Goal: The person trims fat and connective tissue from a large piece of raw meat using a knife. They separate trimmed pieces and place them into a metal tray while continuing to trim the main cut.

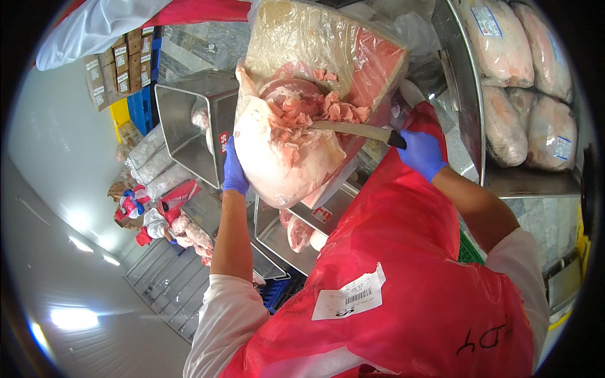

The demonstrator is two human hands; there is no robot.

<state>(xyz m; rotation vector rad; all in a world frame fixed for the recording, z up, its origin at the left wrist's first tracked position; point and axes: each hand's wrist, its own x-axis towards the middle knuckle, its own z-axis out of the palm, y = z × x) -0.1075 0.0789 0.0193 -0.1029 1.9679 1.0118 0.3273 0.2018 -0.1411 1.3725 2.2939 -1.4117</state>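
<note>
A large raw ham (283,151) with pale skin and fat sits in front of me, cut open at its far side. My left hand (234,169), in a blue glove, grips the ham's left edge; its fingertips are partly hidden behind the meat. In my right hand (421,153), also blue-gloved, is the black handle of a knife (359,130). The blade points left and its tip meets the cut flesh. Loose pink trimmings (340,110) lie beside the blade. Under and beyond the ham is a block-like surface (302,38) covered in clear plastic.
A metal bin (474,126) on the right holds several wrapped pieces of meat (504,120). Other metal bins (183,126) stand left and below the ham. Another person's white sleeve (107,28) reaches in at upper left. Cardboard boxes (120,69) and people (154,220) are farther left.
</note>
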